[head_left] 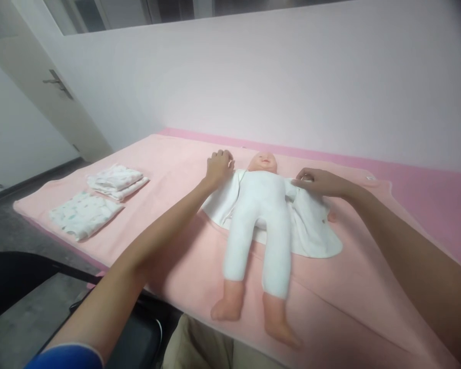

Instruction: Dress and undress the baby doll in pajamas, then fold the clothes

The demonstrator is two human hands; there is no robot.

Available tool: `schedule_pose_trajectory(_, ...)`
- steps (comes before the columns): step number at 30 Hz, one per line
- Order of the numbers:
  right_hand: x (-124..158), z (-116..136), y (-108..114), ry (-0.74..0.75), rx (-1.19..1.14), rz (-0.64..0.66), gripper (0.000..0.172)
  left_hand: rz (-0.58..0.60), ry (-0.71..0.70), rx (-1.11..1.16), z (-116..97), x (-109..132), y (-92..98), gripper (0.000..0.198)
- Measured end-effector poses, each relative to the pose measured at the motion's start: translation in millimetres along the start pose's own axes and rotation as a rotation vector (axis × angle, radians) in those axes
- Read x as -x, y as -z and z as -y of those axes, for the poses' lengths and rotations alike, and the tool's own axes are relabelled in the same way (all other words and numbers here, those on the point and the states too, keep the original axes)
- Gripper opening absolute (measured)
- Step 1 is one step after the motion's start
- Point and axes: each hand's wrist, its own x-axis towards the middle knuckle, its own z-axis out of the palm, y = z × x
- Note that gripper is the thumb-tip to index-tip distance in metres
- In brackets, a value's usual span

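Note:
A baby doll (pixel 259 197) with a white cloth body lies on its back, its bare feet toward me. Spread out beneath it is a white baby jacket (pixel 314 230), its front panels lying out to both sides. My left hand (pixel 219 168) is at the doll's shoulder on the left, its fingers curled at the jacket's upper edge; the fingertips are partly hidden. On the other side, my right hand (pixel 318 182) pinches the jacket between thumb and fingers near the doll's shoulder. A bit of the doll's hand (pixel 332 217) shows beside the right panel.
Folded white baby clothes (pixel 117 180) and a folded leaf-patterned cloth (pixel 82 214) lie at the left of the pink blanket (pixel 169 159). Behind the table rises a white wall (pixel 276 87). A black chair (pixel 126 328) stands by the near edge, and a door (pixel 49 77) is at far left.

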Motion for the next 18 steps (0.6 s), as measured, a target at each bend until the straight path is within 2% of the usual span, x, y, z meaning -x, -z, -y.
schedule_pose_trajectory(2,-2,4,3,-0.024,-0.007,0.017,0.043,-0.102,-0.112,0.018,-25,8,2.8,0.025)
schedule_pose_trajectory(3,-3,7,4,-0.062,-0.031,0.027,0.042,-0.082,-0.184,0.047,-41,12,2.8,0.025)
schedule_pose_trajectory(7,-1,16,2,-0.23,-0.168,0.042,0.046,0.164,-0.474,0.06,-109,25,-11.4,0.031)
schedule_pose_trajectory(10,7,20,-2,-0.307,-0.147,0.066,0.054,0.271,-0.495,-0.091,-144,33,-30.2,0.032)
schedule_pose_trajectory(13,16,24,-4,-0.307,-0.089,0.085,0.057,0.261,-0.453,-0.16,-154,39,-44.3,0.032)
schedule_pose_trajectory(18,25,30,-4,-0.273,-0.155,0.048,0.04,0.207,-0.411,-0.054,-146,44,-50.3,0.032)
